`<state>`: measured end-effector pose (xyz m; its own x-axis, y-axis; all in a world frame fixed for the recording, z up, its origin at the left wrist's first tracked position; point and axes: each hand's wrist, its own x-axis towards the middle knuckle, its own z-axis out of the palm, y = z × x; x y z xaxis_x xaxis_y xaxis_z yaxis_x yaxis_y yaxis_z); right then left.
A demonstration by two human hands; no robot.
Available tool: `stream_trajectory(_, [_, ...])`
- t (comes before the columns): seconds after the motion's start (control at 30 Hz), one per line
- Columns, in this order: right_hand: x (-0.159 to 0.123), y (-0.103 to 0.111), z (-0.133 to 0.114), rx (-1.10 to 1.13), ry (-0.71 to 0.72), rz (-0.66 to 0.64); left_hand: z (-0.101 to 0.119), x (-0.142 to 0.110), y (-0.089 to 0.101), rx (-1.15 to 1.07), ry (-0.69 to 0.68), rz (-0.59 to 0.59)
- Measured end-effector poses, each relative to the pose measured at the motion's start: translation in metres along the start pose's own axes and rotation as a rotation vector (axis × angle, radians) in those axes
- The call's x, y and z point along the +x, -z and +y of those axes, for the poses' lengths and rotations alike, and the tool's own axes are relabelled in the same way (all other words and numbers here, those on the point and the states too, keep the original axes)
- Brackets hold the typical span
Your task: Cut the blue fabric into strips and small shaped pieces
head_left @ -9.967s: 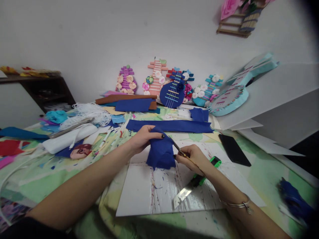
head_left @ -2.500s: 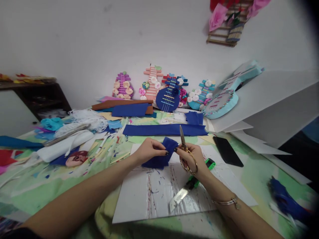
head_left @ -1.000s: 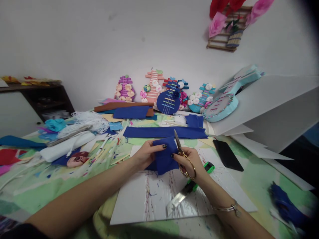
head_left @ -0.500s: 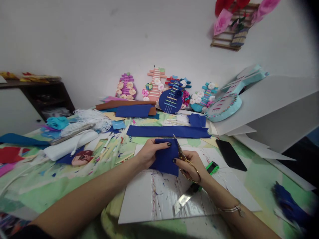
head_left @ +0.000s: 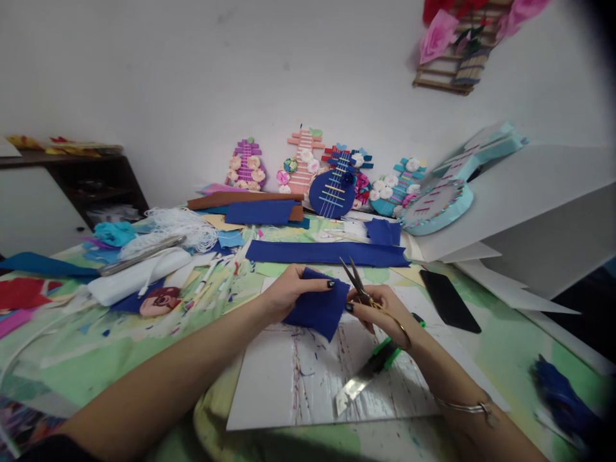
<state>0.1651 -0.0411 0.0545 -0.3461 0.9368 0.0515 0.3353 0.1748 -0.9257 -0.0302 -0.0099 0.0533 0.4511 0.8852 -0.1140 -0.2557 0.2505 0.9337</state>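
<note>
Between its thumb and fingers, my left hand pinches a small blue piece of fabric or felt, tilted above the white board. My right hand is closed on gold-handled scissors. Their blades are parted and point up and away, just beyond the piece's right edge; a gold finger loop shows beside the hand. Under the right hand, a utility knife with a green and black handle lies on the scored white board, its wide blade out.
A long blue strip lies beyond my hands. A black phone rests at the right. White string and a white glue-gun-like tool lie left. Decorated instrument-shaped crafts lean against the wall. Large white sheets stand at right.
The scissors have come away from the blue piece to the right, and their blades have spread. The blue piece has turned and tilted in my left hand.
</note>
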Motion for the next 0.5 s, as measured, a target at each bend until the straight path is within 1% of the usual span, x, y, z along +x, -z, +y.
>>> stream_trajectory(0.1, [-0.002, 0.002, -0.003, -0.113, -0.018, -0.098, 0.003, 0.0, 0.002, 0.076, -0.002, 0.004])
stream_trajectory(0.2, [-0.005, 0.001, -0.007, -0.181, -0.017, -0.144, 0.005, 0.0, 0.003, 0.142, -0.014, 0.028])
stream_trajectory(0.33, [-0.005, 0.002, -0.008, -0.245, -0.018, -0.14, 0.007, 0.001, 0.004, 0.177, -0.044, 0.021])
stream_trajectory(0.5, [-0.001, 0.004, 0.003, -0.306, -0.003, -0.139, 0.006, 0.004, 0.008, 0.212, -0.054, 0.045])
